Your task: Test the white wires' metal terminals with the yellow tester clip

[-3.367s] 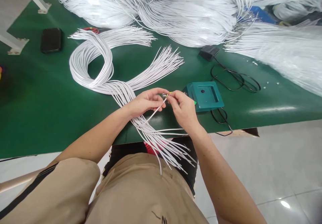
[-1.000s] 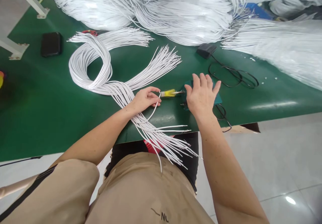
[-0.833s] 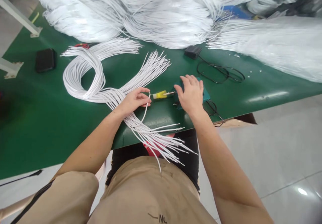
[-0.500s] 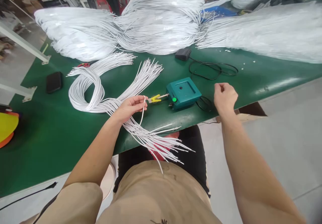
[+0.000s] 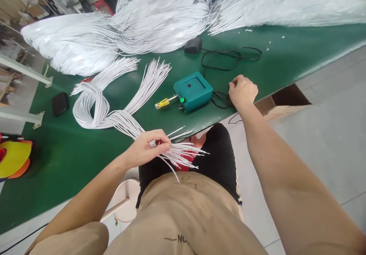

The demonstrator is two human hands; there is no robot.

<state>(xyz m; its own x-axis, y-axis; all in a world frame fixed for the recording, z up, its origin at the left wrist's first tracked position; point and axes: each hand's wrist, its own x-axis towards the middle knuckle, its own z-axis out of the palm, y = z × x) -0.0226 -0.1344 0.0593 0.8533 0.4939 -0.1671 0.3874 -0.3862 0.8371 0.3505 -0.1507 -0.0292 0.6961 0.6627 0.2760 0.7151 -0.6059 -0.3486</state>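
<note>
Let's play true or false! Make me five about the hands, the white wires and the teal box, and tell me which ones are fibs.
1. The left hand is at the white wires. True.
2. The right hand is apart from the teal box. True.
3. The teal box is lying on the floor. False: it sits on the green table.
4. A yellow piece is joined to the teal box by a metal rod. True.
5. Both hands are holding the yellow piece. False: neither hand is touching it.
</note>
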